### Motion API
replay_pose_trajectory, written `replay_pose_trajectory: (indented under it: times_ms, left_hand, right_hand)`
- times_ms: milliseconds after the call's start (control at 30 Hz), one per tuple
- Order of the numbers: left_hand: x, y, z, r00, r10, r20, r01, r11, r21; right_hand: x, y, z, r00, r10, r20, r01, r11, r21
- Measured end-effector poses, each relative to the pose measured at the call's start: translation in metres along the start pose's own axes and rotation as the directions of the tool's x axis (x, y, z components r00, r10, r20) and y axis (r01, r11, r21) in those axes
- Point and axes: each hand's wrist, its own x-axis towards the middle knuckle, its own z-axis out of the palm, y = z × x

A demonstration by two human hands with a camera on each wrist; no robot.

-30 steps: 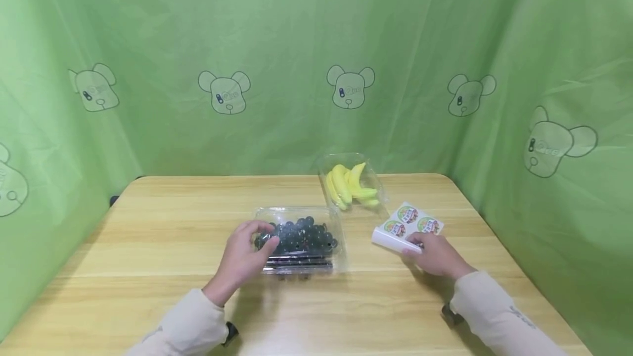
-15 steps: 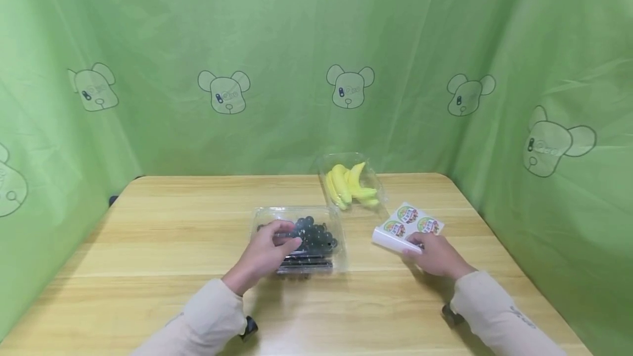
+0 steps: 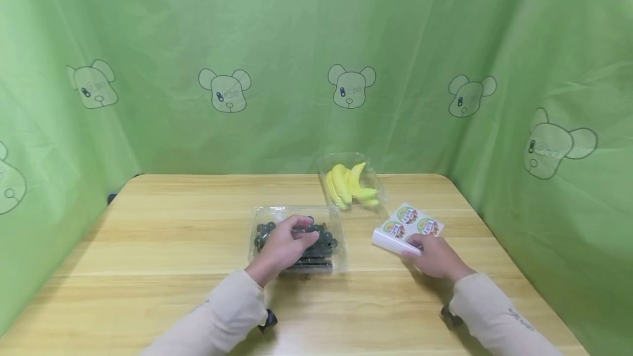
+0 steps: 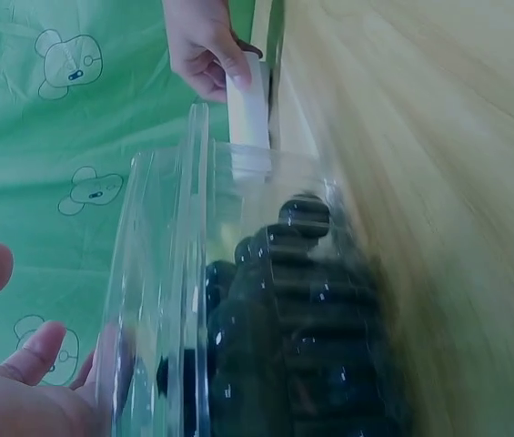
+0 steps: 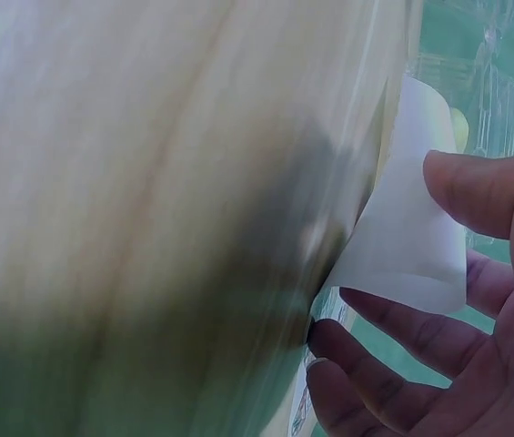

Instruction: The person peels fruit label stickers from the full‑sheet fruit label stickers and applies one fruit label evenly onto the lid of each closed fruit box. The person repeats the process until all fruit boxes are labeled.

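Dark grapes fill a clear plastic clamshell box on the table. My left hand is over this box, thumb and fingers apart and nothing between them. In the left wrist view, its fingertips show beside the lid. My right hand holds a sheet of round fruit stickers at its rolled near edge. The right wrist view shows the thumb on the outside of the white roll, with the index finger partly hidden behind it and the other fingers below.
Yellow bananas lie in another clear plastic box at the table's back edge, behind the grapes and stickers. Green curtains with bear-head prints enclose the wooden table at the back and sides.
My left hand has moved to the right across the top of the grape box, from its left side to near its middle. The right hand and the stickers have stayed in place.
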Motion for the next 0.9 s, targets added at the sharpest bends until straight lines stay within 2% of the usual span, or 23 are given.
replay_pose_trajectory:
  times_ms: [267, 600, 900]
  left_hand:
    - [0.009, 0.004, 0.014, 1.000, 0.008, -0.015, -0.008, 1.000, -0.005]
    - [0.019, 0.011, 0.034, 1.000, 0.021, -0.020, -0.022, 0.998, -0.062]
    - [0.023, 0.023, 0.065, 0.999, -0.007, 0.032, 0.012, 0.987, -0.163]
  right_hand:
    - [0.000, -0.001, 0.002, 1.000, -0.003, -0.005, 0.003, 1.000, -0.002]
    - [0.001, -0.002, 0.002, 1.000, -0.003, -0.008, 0.003, 1.000, -0.020]
    - [-0.001, 0.000, 0.004, 1.000, -0.011, -0.022, 0.011, 0.999, -0.036]
